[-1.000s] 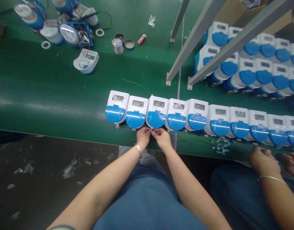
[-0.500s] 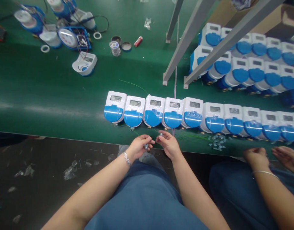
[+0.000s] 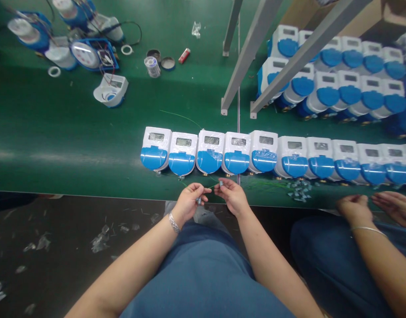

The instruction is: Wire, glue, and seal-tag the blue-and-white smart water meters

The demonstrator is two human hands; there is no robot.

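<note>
Just over the table's front edge, my left hand (image 3: 189,201) is closed in a pinch on a thin green wire, with a small grey-blue piece (image 3: 199,201) tucked under its fingers. Facing it, my right hand (image 3: 233,196) pinches a small grey-blue seal (image 3: 221,182) between thumb and fingertips. The wire stretches across the short gap between the hands. Beyond them stands a water meter (image 3: 209,161) with a white top, a small display and a blue lid. Another meter (image 3: 182,163) touches its left side. The wire's far ends are hard to follow.
The meter row continues right (image 3: 347,170). Loose seals (image 3: 298,191) and green wires (image 3: 267,183) lie before it. A co-worker's hands (image 3: 357,210) are at right. Metal posts (image 3: 244,62), stacked meters (image 3: 328,95), a solder spool (image 3: 152,67) and an opened meter (image 3: 111,90) stand behind.
The view has shifted slightly, so the table's things sit a little further left. My hands keep their pinches, and the wire between them now shows more plainly.
</note>
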